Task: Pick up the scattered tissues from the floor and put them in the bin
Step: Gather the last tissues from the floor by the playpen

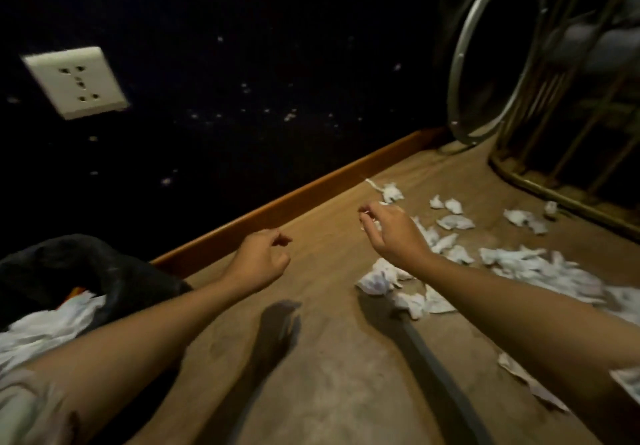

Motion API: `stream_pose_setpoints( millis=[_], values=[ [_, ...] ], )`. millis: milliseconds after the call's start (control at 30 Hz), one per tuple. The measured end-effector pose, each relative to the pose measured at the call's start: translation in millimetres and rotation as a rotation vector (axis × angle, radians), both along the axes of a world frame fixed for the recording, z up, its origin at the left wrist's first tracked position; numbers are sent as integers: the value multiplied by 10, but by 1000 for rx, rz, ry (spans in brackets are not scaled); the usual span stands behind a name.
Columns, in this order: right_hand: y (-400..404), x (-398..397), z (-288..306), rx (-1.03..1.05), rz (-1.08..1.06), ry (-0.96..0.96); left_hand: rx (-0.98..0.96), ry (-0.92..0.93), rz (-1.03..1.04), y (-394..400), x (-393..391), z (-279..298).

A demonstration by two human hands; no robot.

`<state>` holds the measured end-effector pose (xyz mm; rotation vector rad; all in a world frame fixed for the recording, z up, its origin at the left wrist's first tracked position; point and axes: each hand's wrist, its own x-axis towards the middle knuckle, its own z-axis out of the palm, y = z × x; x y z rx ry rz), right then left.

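Left hand (262,258): raised over the floor (329,368), fingers curled loosely inward, nothing visible in them; a firm grip on anything cannot be confirmed from this angle.
Right hand (391,230): raised over the floor, palm down, fingers bent and relaxed. A white scrap shows at the fingertips (365,214); whether it is pinched or lies on the floor behind cannot be told.
Tissues (450,236): crumpled white pieces scattered on the floor, right of and beyond the right hand. A clump lies just beneath the right forearm; a larger heap lies further right; a few single pieces lie near the far metal frame (554,181).
Bin (104,271): lower left, lined with a black bag, beside the left forearm. White tissue is already inside it.
Floor: brown, dull surface, with shadows of both arms falling across it.
Skirting (311,195): wooden strip running diagonally along the foot of the wall.
Wall (242,63): dark, speckled with pale flecks.
Socket (76,82): white plate mounted on the wall, upper left.
Ring (491,53): large metal hoop standing on edge at the upper right, next to the metal frame.
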<state>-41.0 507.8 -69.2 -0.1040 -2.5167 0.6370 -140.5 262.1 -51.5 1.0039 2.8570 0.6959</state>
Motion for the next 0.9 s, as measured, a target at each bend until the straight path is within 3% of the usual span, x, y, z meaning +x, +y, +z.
stream_pose_setpoints(
  millis=[167,300,400,500,667,900],
  values=[
    [834,423,-166,-113,-235,-56,-187,-29,-212,786,316,76],
    [1065,566,-404,-320,-422,-21,-279,-67,-267,1429,506,117],
    [1152,641,-637,-397,-517,-111,-407,-69,-352,1844,629,130],
    [1228,694,-867,-313,-533,-315,-608,-27,-505,2171,721,163],
    [1288,804,-1183,-264,-519,-720,-734,92,-642,2401,759,276],
    [1137,887,-1388,-244,-367,-883,-851,320,-793,2358,573,306]
  ],
)
